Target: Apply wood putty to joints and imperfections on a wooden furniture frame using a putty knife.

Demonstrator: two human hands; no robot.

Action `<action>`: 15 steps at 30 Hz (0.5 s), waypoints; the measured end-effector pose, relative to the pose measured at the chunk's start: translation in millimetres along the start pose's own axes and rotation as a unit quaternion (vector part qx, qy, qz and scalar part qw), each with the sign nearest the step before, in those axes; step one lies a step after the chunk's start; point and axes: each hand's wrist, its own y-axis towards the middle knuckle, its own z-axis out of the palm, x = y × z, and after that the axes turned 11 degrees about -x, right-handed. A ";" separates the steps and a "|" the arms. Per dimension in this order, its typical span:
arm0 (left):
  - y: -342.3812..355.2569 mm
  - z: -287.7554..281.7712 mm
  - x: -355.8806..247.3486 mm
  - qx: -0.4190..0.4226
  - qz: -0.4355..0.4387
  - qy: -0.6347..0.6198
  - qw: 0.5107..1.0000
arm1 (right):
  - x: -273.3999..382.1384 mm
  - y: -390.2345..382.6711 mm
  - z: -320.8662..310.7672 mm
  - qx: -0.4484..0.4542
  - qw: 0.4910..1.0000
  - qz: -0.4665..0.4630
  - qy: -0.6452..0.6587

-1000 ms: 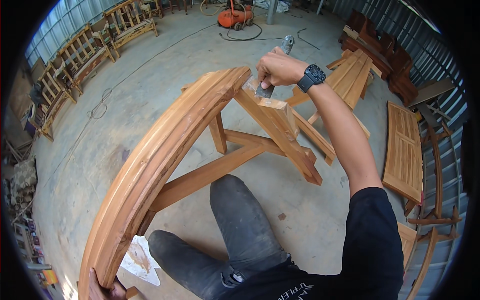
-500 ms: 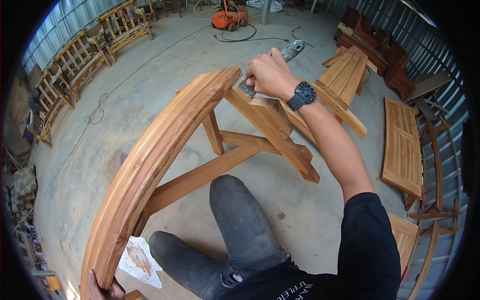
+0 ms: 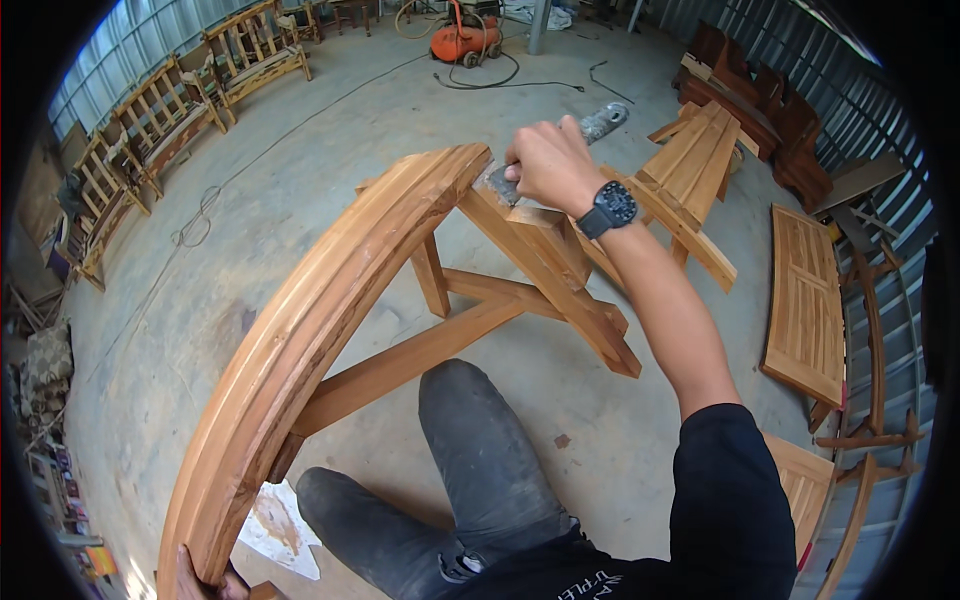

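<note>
My right hand [image 3: 552,165], with a black watch, grips a grey metal scraper [image 3: 604,123]; its blade is at the top corner of a wooden frame, on a block [image 3: 550,240] beside the end of a long moulded, curved-looking beam [image 3: 320,290]. My left hand [image 3: 200,580] grips that beam's lower end at the bottom left, partly hidden by it. Braces [image 3: 410,360] run beneath. A white sheet with brown residue [image 3: 280,525] lies on the floor by my knee.
Slatted wooden benches [image 3: 130,160] line the left wall. An orange compressor [image 3: 460,42] with hoses stands at the back. Planked pieces [image 3: 690,170], dark carved furniture [image 3: 760,110] and a panel [image 3: 800,300] are on the right, along the corrugated wall [image 3: 880,120].
My right hand and the scraper have tilted rightward, the handle swinging from upright toward the right and lying lower. The view has shifted slightly. My left hand keeps its grip.
</note>
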 end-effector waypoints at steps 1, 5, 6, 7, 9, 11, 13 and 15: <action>1.4 1.1 -0.2 -0.011 0.007 -0.004 1.000 | -10.9 0.8 1.9 0.008 0.999 -0.002 -0.039; 1.4 2.7 -2.4 0.000 -0.001 0.003 1.000 | -56.2 -15.0 -13.3 0.089 0.983 0.143 0.070; 2.7 -1.1 -5.5 0.014 -0.006 0.011 1.000 | -57.2 -23.8 -24.6 0.093 0.977 0.173 0.086; 6.9 -3.8 -9.2 0.020 -0.009 0.009 1.000 | -55.3 -33.9 -38.2 0.097 0.969 0.204 0.100; 27.6 -5.2 -18.9 0.007 0.018 0.011 1.000 | -46.6 -60.2 -65.2 0.051 0.958 0.244 0.140; 36.6 -5.0 -25.4 0.004 0.028 0.009 1.000 | -57.6 -89.8 -74.7 0.069 0.939 0.220 0.256; 41.5 -7.6 -30.0 0.010 0.027 0.022 0.999 | -47.7 -113.5 -85.7 0.120 0.949 0.177 0.231; 42.2 -4.9 -35.0 0.015 0.019 0.017 1.000 | -36.0 -137.6 -90.3 0.128 0.906 0.246 0.320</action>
